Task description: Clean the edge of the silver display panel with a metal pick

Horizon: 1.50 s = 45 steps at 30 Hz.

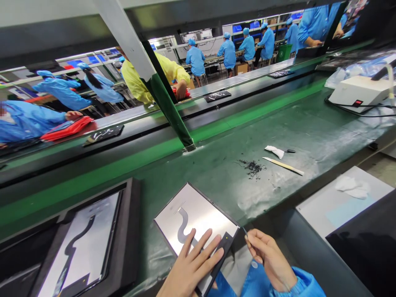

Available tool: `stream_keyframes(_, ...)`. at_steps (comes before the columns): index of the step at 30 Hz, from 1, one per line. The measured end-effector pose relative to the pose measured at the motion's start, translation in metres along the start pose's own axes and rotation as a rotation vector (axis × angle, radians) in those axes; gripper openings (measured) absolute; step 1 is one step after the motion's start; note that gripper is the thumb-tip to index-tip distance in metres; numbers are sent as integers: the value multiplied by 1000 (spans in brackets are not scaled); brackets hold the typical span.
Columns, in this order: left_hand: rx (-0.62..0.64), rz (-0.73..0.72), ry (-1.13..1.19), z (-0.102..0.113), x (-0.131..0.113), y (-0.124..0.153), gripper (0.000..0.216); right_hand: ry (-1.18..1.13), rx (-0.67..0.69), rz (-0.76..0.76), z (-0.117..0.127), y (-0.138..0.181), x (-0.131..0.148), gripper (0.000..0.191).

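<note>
My left hand (193,264) lies flat on the panel (198,216) on the green bench (216,165). My right hand (269,258) pinches what looks like a thin tool (245,231) at the panel's corner. Black shavings (253,167) lie beyond.

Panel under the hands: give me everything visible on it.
The panel is a thin rectangular sheet, silvery and reflective, with a dark rim. A grey S-shaped flex strip runs down its face to a black strip on the near edge. It lies flat and skewed on the green bench. The left hand presses its near corner; the right hand holds a thin tool at its right corner.
</note>
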<state>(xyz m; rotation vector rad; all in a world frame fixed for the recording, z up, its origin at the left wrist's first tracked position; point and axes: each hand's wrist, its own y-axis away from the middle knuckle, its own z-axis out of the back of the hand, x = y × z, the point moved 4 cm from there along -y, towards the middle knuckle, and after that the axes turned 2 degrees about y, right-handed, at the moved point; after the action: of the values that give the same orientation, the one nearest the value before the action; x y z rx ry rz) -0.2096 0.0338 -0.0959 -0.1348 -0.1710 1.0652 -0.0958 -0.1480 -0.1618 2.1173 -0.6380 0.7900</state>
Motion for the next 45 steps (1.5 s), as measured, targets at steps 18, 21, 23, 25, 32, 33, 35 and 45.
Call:
stream_keyframes(18, -48, 51, -221, 13, -17, -10, 66, 304, -9, 34, 10, 0, 11, 56)
stream_keyframes(21, -41, 108, -271, 15, -25, -18, 40, 325, 22, 29, 12, -3, 8, 56)
stream_keyframes(23, -26, 130, -258, 13, -27, -16, 45, 325, 56, 8, 11, -2, 7, 58)
stream_keyframes(25, -22, 157, -228, 8, -26, -8, 52, 325, 94, -28, 7, 0, 6, 58)
stream_keyframes(32, -40, 233, -137, 1, -14, 27, 65, 267, 256, -160, -10, 3, -15, 63)
stream_keyframes(33, -42, 247, -96, 5, -12, 28, 61, 258, 266, -167, -12, 3, -17, 61)
stream_keyframes(35, -54, 274, -3, 15, -11, 24, 49, 238, 273, -173, -17, 5, -17, 58)
stream_keyframes(45, -261, 401, 308, 15, -18, -20, 42, 283, 229, -200, -21, 9, -5, 56)
